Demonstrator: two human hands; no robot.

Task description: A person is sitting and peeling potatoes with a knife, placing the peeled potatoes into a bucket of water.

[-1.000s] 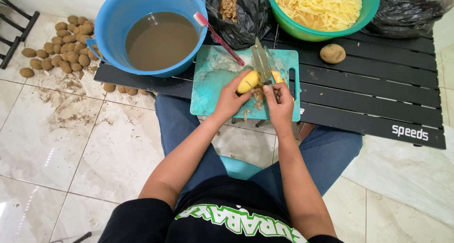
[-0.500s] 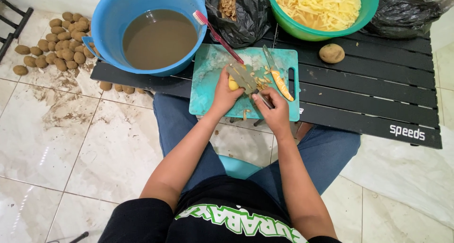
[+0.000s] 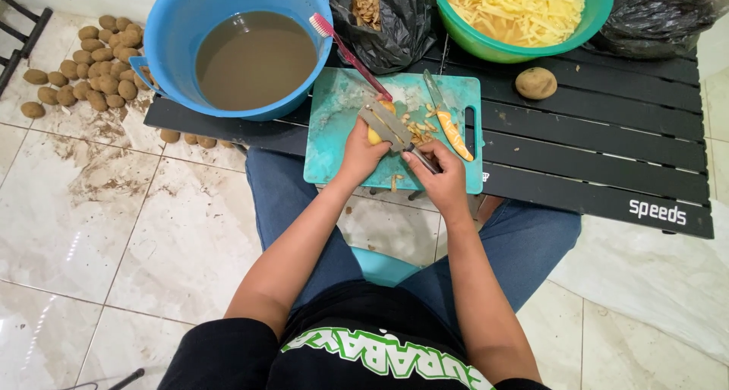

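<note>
My left hand [image 3: 360,153] grips a yellow peeled potato [image 3: 377,119] over the teal cutting board [image 3: 338,115]. My right hand [image 3: 439,179] holds a metal peeler [image 3: 391,130] whose blade lies against the potato. Peel scraps [image 3: 420,126] are scattered on the board beside a knife with an orange handle [image 3: 448,122].
A blue tub of brown water [image 3: 243,44] with a red toothbrush [image 3: 351,56] leaning on its rim stands at the back left. A green bowl of potato strips [image 3: 522,14], black bags [image 3: 387,14], one unpeeled potato [image 3: 535,82] sit on the black slatted table [image 3: 607,154]. Several potatoes [image 3: 87,71] lie on the dirty floor.
The orange-handled knife was put down on the board. My right hand took the peeler and now works it against the potato, which my left hand has shifted left.
</note>
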